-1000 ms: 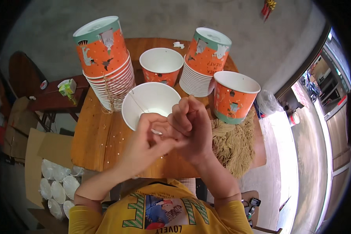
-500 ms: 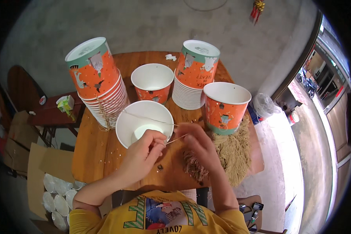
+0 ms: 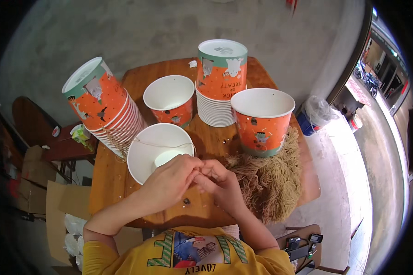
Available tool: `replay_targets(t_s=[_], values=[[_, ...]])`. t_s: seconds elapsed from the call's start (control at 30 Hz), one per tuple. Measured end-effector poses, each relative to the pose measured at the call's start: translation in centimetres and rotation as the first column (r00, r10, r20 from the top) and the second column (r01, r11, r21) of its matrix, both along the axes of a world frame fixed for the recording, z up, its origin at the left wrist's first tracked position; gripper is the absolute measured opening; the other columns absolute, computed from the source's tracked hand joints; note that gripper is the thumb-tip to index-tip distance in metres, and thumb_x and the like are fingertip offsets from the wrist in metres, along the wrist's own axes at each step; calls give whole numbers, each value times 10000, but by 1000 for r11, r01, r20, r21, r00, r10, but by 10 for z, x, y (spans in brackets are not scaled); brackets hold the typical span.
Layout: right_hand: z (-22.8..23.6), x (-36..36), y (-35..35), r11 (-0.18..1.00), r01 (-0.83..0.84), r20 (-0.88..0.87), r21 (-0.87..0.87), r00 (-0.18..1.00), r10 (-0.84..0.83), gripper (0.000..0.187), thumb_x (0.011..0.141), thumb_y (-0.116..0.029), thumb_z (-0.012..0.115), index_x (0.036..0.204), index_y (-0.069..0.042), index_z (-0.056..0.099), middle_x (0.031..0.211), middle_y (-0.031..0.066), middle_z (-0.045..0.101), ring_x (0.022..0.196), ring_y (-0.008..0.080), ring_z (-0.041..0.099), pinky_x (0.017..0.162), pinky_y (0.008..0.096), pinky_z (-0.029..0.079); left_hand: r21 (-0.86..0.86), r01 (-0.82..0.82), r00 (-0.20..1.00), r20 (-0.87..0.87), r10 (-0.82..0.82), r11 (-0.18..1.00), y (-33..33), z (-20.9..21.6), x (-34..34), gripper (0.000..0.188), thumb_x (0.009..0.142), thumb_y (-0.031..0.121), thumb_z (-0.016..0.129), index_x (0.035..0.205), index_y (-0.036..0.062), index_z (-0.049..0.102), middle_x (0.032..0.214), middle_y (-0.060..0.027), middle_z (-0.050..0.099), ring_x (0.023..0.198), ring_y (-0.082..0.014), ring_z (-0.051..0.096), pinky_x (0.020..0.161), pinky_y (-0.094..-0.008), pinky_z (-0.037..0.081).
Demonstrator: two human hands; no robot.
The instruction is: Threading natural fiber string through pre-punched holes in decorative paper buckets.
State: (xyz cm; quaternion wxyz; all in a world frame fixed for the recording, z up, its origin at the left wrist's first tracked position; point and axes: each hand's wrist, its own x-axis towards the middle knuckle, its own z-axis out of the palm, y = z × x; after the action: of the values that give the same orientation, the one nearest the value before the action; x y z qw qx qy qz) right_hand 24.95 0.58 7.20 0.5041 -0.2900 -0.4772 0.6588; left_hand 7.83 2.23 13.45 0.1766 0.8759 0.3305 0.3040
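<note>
A white-lined paper bucket (image 3: 140, 158) stands mouth up near me, partly covered by my left hand (image 3: 172, 181). A thin tan string (image 3: 163, 145) crosses its mouth and runs toward its right rim. My left hand is closed at that rim, fingers pinched on the string. Against it, my right hand (image 3: 218, 183) is closed too, its fingertips meeting the left ones; the string between them is mostly hidden. Right of my hands lies a thick bundle of tan strings (image 3: 275, 183), with an orange paper bucket (image 3: 264, 126) standing at its far side.
Tall stacks of upturned orange buckets rise at the left (image 3: 98, 98) and back middle (image 3: 222, 68) of the wooden table (image 3: 119, 201). Another open bucket (image 3: 170, 98) stands between them. A cardboard box (image 3: 62, 201) holds white cups at lower left. A chair (image 3: 307, 229) is at lower right.
My right hand has moved left and down to meet my left hand, fingers now closed together at the string. The view has shifted slightly.
</note>
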Motion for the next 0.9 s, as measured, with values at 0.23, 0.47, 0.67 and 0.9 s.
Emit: replay_targets(t_s=[0.23,0.47,0.67,0.9], values=[[-9,3,3,895,211,317,393,882,-348,104,876,-22,656,965,-24,602,783,-21,605,700,29,541,620,194,439,-114,-76,997,-30,73,991,2,-1,-8,195,899,29,586,1069,36,490,911,-144,568,842,-331,607,702,-391,493],[-10,2,4,906,234,323,353,878,-353,79,854,-2,632,868,-40,564,676,-66,503,599,-10,406,516,175,337,-151,-177,984,-43,173,972,4,-1,-14,228,884,46,602,1083,40,492,881,-115,552,785,-278,602,679,-366,500],[-20,-4,0,869,287,343,403,833,-435,94,837,8,629,854,-45,554,644,-68,463,583,-5,385,504,180,325,-332,-268,951,-244,192,905,-1,2,-25,355,847,144,673,1144,46,507,890,-103,590,789,-245,617,706,-345,513],[-26,-21,-3,859,323,328,398,824,-462,100,832,6,634,855,-49,554,644,-63,457,576,0,382,505,178,336,-553,-205,977,-158,140,807,1,-2,-33,360,838,105,665,1177,55,554,870,-62,615,725,-163,606,676,-301,515]])
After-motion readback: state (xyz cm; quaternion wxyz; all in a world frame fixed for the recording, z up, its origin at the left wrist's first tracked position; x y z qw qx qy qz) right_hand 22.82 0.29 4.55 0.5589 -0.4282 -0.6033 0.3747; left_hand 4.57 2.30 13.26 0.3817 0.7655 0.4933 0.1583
